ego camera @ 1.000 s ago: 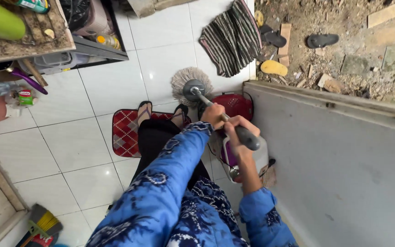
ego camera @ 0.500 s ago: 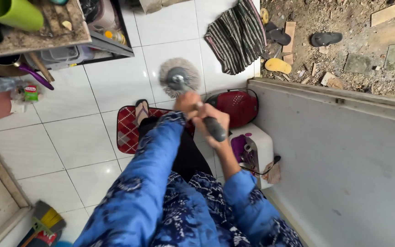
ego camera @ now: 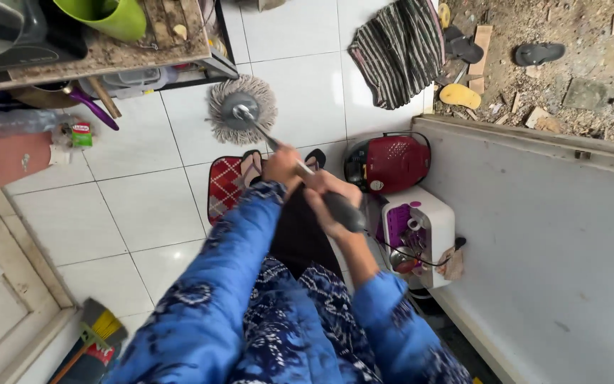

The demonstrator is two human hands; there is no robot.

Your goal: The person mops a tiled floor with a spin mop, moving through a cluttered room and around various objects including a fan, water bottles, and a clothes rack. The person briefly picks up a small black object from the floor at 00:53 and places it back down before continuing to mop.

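You had both hands closed around the mop handle (ego camera: 268,139). Your left hand (ego camera: 283,165) was wrapped round the thin metal shaft, farther from you. Your right hand (ego camera: 330,203) was fisted on the dark grip (ego camera: 347,213) at the near end, fingers curled right round it. Neither hand was spread, and nothing else was in them.

The round string mop head (ego camera: 241,110) lay flat on the white tiled floor (ego camera: 129,206), out ahead of your feet. It was just in front of the low counter (ego camera: 115,53) with the green cup (ego camera: 108,16), and near a purple-handled utensil (ego camera: 99,112) leaning under its edge. The strands were fanned out around the centre disc.

You stood on a red checked mat (ego camera: 222,188). A red appliance (ego camera: 391,162) and a white-and-purple box (ego camera: 424,217) were just beside you on the right, against the grey panel (ego camera: 548,242).

By the look of it you were mid-stroke, wiping the tile with the head at the far end of its reach. The next stroke called for a firm two-handed hold and care to keep the strands clear of the things stored under the counter. Drawing the head back towards you would have meant steering it past the mat.
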